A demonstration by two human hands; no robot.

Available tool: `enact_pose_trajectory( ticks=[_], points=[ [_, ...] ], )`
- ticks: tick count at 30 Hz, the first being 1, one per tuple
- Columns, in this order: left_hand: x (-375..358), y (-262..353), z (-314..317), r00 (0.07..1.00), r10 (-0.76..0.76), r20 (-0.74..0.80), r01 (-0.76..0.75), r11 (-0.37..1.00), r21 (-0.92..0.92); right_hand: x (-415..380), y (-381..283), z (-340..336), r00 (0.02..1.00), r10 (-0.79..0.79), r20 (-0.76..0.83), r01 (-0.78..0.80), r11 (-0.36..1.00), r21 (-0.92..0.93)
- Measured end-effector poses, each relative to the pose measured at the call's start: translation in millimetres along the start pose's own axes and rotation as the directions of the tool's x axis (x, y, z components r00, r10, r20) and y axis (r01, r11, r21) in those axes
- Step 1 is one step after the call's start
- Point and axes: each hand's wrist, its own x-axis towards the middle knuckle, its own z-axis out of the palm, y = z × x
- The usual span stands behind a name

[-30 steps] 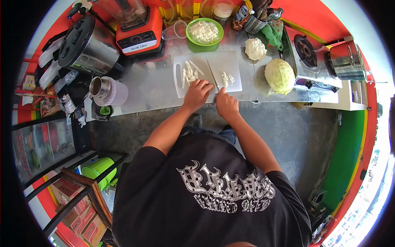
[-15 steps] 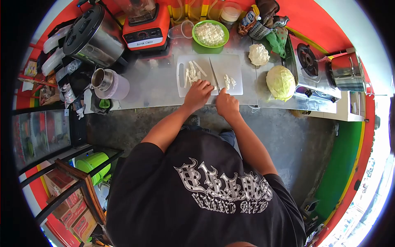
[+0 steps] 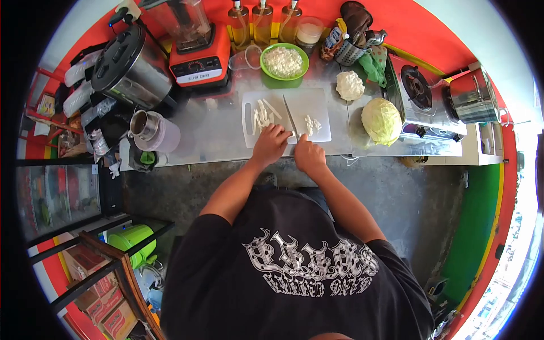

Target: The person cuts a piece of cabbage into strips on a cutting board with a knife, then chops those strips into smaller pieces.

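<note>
In my right hand, closed round its handle, is a kitchen knife; its blade points away across the white cutting board. My left hand rests at the board's near edge with fingers curled beside the blade, pressing on white vegetable strips that its fingers mostly hide. Loose white strips lie beyond that hand on the left of the board. Right of the blade sits a small pile of diced white pieces.
Behind the board stands a green bowl of chopped white pieces. A cabbage and a knobbly white vegetable sit to the right, before a gas stove. A red blender and a metal-necked jug stand left.
The whole view has shifted, so the counter appears slightly lower. Both hands stay close together at the board, the knife still in the right one; the strips look much the same.
</note>
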Motion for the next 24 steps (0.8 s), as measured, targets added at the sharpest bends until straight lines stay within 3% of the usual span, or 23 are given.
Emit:
enact_pose_trajectory(
  ticks=[24],
  points=[
    [0.1,-1.3,4.6,0.999,-0.006,0.054,0.005,1.0,0.026,0.5,1.4,5.9,0.998,-0.048,-0.042,0.045,0.997,-0.068]
  ],
)
